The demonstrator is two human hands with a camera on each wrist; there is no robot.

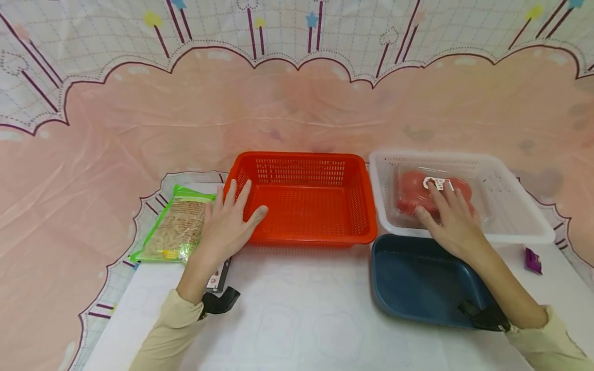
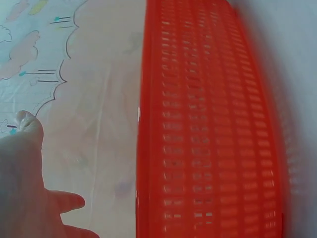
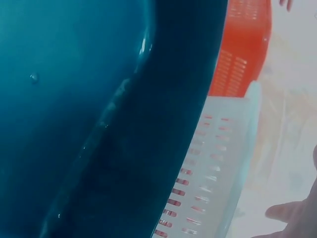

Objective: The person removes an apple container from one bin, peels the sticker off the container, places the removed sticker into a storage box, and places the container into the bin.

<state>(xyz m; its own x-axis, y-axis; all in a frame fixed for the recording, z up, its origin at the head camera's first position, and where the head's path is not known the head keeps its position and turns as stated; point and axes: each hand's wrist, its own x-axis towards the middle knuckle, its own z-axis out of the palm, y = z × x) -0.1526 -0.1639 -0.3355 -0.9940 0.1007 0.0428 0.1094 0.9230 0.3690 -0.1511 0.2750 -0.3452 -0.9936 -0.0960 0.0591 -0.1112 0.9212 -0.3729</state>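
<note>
Left hand: the person's left hand (image 1: 225, 226), palm down with fingers spread and thumb apart, grips nothing; it lies over the left edge of the red basket, though whether it touches the rim cannot be told.
Right hand: the person's right hand (image 1: 452, 226), fingers extended and curled round nothing, lies over the clear pack; contact with the pack is unclear.
Clear pack: the clear pack (image 1: 410, 193) of round red pieces, with a white label on top, sits in the left part of the white basket (image 1: 520, 206), partly hidden by the right hand.
Red basket: the slotted red basket (image 1: 301, 206) stands upright just beside the white one, its floor bare.
Green-edged bag: the bag (image 1: 171, 224) with tan contents lies left of the red basket, partly behind the left hand.
Dark box: a dark box (image 1: 220, 278) shows beside the left wrist, mostly covered.
Blue basin: the basin (image 1: 417, 283) sits in front of the white basket, below the right forearm.
Purple packet: the small packet (image 1: 533, 261) lies right of that forearm.
Setting: a white table (image 1: 301, 309) before a pink patterned cloth (image 1: 297, 113).
</note>
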